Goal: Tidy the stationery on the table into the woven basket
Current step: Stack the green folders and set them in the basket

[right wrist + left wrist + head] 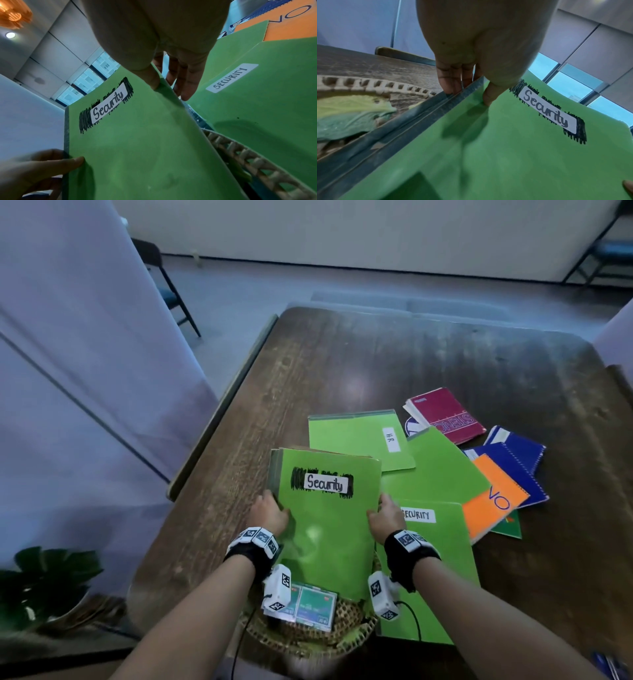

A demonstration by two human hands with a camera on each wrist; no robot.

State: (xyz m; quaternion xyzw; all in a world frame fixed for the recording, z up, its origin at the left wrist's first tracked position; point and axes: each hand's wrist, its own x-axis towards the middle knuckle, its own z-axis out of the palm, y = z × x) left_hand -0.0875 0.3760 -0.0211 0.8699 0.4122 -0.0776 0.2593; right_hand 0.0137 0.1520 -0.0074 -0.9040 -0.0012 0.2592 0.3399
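Green folder point(329, 518) labelled "Security", standing tilted with its lower end inside the woven basket point(346, 625). The left hand point(269, 513) pinches the folder's left edge, thumb on the front cover and fingers point(448, 81) behind; the right hand point(385, 517) pinches the right edge likewise. A card pack point(313, 606) lies in the basket, in front of the folder. Beyond and right of the basket, further green folders point(435, 474) and notebooks point(493, 494) lie overlapped on the wooden table point(376, 364).

Probably office: labelled folders point(359, 436), blinds point(583, 44).
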